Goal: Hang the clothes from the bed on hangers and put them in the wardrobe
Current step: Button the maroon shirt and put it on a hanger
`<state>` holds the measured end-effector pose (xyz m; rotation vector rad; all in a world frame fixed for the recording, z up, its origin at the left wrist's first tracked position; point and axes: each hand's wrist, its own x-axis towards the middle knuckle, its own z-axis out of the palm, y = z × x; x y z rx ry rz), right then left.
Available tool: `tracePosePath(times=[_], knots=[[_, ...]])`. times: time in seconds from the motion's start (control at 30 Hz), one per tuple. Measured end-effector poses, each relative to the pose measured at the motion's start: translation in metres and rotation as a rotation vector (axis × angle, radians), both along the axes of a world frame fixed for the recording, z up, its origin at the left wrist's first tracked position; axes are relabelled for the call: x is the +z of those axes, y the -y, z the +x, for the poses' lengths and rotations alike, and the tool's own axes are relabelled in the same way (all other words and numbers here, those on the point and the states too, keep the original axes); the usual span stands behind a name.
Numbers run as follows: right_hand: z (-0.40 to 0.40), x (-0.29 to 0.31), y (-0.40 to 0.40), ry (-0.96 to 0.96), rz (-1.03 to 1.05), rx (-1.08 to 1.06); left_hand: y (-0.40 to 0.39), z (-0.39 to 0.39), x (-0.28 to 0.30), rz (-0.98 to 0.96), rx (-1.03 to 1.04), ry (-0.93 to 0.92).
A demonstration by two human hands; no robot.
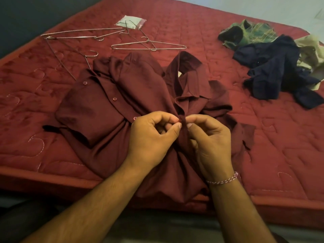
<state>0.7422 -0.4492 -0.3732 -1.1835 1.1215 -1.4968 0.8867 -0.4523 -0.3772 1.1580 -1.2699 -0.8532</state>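
A maroon shirt [105,109] lies spread on the red quilted bed [280,134], collar pointing away from me. My left hand [150,137] pinches a small button on the shirt's front placket between thumb and forefinger. My right hand [210,142], with a thread band on its wrist, pinches the placket edge right beside it. Several wire hangers [149,45] lie on the bed beyond the shirt, at the far left and centre. A navy garment [273,71] is crumpled at the right, with a green patterned one [245,32] behind it and a pale khaki one [312,53] at the far right.
A small clear plastic packet [130,22] lies at the far side of the bed near the hangers. The bed's front edge [52,183] runs just below the shirt. A pale wall rises at the top right, a dark surface at the top left.
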Motion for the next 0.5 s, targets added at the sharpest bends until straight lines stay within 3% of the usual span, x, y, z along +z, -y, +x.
tracePosePath(times=[0.23,0.5], knots=[[0.002,0.007,-0.003,-0.111,-0.038,0.013,0.007,0.007,0.001,0.152,-0.095,-0.118],[0.008,-0.003,-0.007,-0.358,-0.115,-0.123,0.01,0.004,-0.001,0.201,-0.113,-0.088]])
